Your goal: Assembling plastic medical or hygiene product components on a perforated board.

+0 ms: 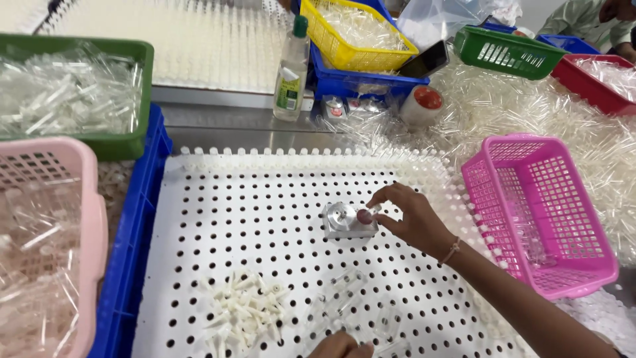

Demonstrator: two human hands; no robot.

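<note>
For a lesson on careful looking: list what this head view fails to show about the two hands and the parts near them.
- Left hand: cut off by the bottom edge; its grip cannot be told.
- Small piece at the right hand fingers: too small, partly covered.
- Clear tubes on the perforated white tray: transparent, outlines blur.
- Metal block: top detail too small.

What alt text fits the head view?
The right hand touches a small metal block on a white perforated tray; the left hand sits near clear plastic tubes and white plugs. Baskets surround it.
</note>
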